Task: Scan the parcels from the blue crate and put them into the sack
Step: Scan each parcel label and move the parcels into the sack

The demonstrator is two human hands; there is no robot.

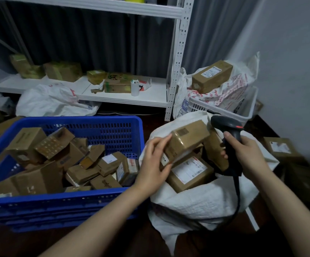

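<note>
The left hand [156,160] holds a small brown cardboard parcel [187,140] by its near end, fingers over the top edge and thumb underneath, above the mouth of the open white woven sack [196,201]. At three o'clock from it, the right hand [247,154] is wrapped round the grip of a black corded handheld scanner [226,125]. The blue plastic crate [76,119], with many parcels left in it, sits at nine o'clock from the sack.

The likely slip is a missed scan. The scanner head seems to point past the parcel, and a small white label sits close under the left thumb, where it could be covered. With only an end grip, the parcel might drop among the sacked ones unread. The cable draped over the sack rim could also snag.
</note>
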